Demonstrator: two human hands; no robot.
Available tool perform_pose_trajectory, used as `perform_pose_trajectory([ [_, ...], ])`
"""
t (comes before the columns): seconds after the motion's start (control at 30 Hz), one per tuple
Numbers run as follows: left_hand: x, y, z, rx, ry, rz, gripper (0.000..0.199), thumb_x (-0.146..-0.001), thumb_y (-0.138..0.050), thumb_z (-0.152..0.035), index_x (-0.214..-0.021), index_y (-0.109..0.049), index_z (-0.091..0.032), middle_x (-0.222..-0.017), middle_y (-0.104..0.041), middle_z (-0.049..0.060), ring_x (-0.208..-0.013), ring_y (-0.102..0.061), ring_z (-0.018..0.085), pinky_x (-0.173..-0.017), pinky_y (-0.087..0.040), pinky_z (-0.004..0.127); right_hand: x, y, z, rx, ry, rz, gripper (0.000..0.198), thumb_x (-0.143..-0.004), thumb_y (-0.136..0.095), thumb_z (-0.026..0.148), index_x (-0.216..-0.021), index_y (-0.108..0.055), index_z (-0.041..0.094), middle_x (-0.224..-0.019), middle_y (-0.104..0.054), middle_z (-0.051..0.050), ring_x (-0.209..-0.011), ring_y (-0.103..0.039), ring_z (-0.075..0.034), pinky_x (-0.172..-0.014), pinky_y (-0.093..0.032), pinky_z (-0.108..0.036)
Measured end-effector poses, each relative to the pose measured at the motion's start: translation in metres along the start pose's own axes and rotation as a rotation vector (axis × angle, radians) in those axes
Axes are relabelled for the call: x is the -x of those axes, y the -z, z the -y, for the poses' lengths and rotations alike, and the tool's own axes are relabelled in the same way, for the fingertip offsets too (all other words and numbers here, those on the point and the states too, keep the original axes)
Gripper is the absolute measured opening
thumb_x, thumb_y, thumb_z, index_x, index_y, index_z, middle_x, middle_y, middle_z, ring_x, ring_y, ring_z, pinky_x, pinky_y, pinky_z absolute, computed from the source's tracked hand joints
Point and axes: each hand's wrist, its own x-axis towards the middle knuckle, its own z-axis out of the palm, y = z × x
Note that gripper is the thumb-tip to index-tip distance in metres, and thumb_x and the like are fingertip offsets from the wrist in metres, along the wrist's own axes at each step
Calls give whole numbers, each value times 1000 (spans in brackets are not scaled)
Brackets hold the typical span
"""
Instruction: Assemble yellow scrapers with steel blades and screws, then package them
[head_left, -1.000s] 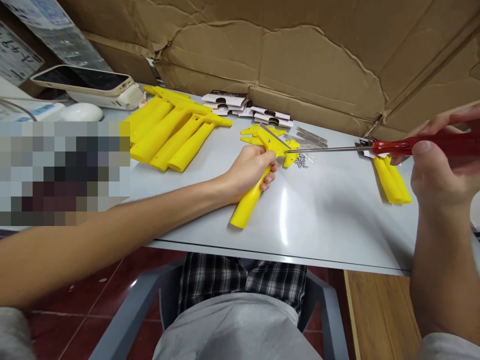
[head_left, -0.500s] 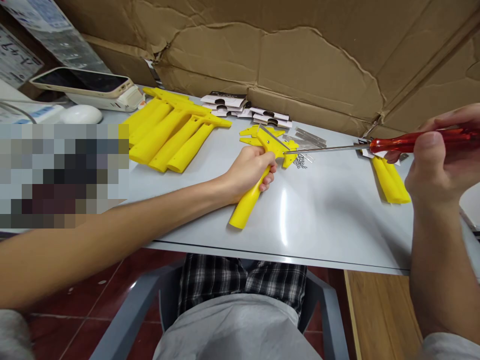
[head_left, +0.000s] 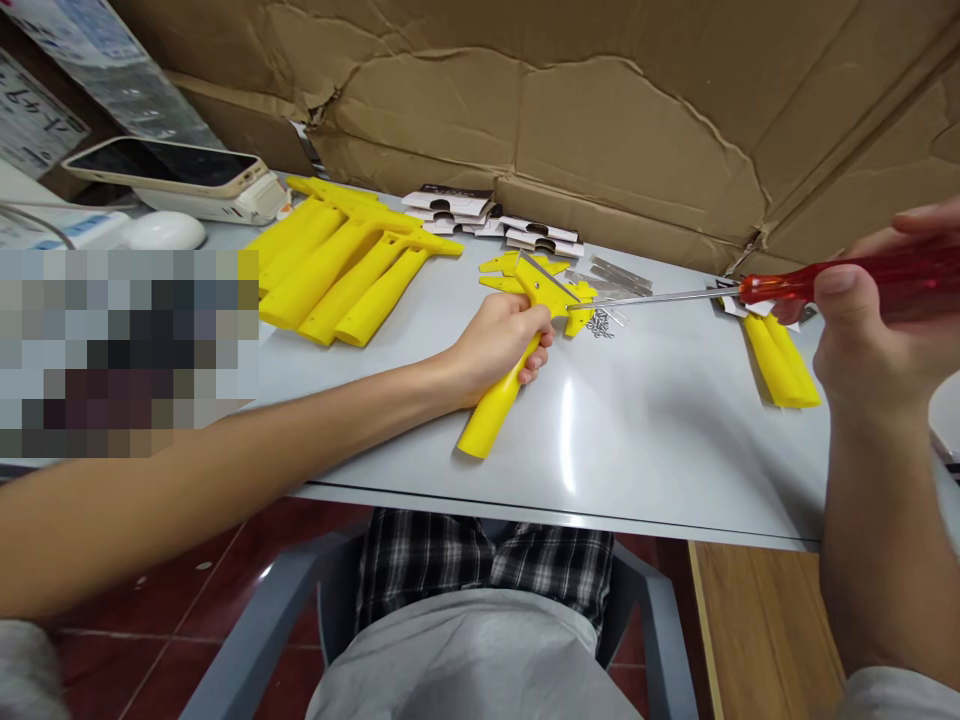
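My left hand [head_left: 504,345] is wrapped round the handle of a yellow plastic scraper [head_left: 491,415], its wide head pointing away and a thin metal blade along the head's edge. A screwdriver [head_left: 772,288] with a clear red handle is gripped in my right hand [head_left: 870,330]. Its long shaft runs left, and the tip meets the scraper head near a screw hole. Just behind the head lie loose yellow head pieces [head_left: 525,266], a small heap of screws [head_left: 600,325] and several thin metal blades [head_left: 621,276].
Several yellow scraper handles [head_left: 360,270] lie at the left, and more yellow handles [head_left: 780,365] at the right. Folded card sleeves [head_left: 450,207] stand by the cardboard wall [head_left: 637,150]. A phone [head_left: 161,165] and a white mouse [head_left: 163,231] occupy the back left.
My right hand has turned slightly about the screwdriver handle. The shaft's tip stays at the same spot on the scraper, and my left hand has not moved.
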Motion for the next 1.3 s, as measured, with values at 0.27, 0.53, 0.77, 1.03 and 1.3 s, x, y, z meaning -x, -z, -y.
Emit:
perform_pose_trajectory([
  [0.27, 1, 2, -2, -24, 3, 10, 27, -90, -52, -2, -69, -52, -18, -53, -50, -4, -35, -41, 6, -35, -30, 21, -3, -8, 14, -96, 139, -41, 52, -83, -75, 62, -97, -73, 12, -96, -60, -5, -67, -60, -2, -56, -35, -14],
  [0.53, -1, 2, -1, -41, 6, 15, 25, -90, -53, -4, -69, -53, -18, -52, -50, -3, -34, -41, 6, -34, -31, 20, -1, -9, 14, -251, 91, 65, 41, -78, -81, 42, -105, -68, 13, -106, -60, -4, -75, -68, -6, -63, -53, -19],
  [0.77, -1, 1, 0, -46, 8, 5, 25, -90, -54, -3, -71, -53, -19, -52, -50, -3, -36, -41, 6, -34, -31, 20, 0, 4, 12, 13, 115, 49, 45, -87, -80, 50, -97, -69, 7, -93, -61, -3, -76, -64, -3, -66, -38, -16],
  [1.03, -2, 3, 0, -52, 6, 12, 24, -89, -54, -3, -70, -53, -19, -53, -49, -3, -36, -41, 7, -34, -31, 20, 2, 7, 11, 129, 132, 18, 50, -88, -78, 54, -87, -68, 4, -85, -62, -4, -72, -55, -1, -66, -34, -14],
  [1.3, -2, 2, -1, -54, -3, 13, 26, -89, -53, -3, -69, -53, -18, -53, -50, -3, -35, -41, 6, -34, -30, 21, 2, 11, 5, 107, 86, -36, 60, -75, -88, 62, -84, -68, 6, -82, -61, -2, -68, -49, 0, -63, -26, -14],
])
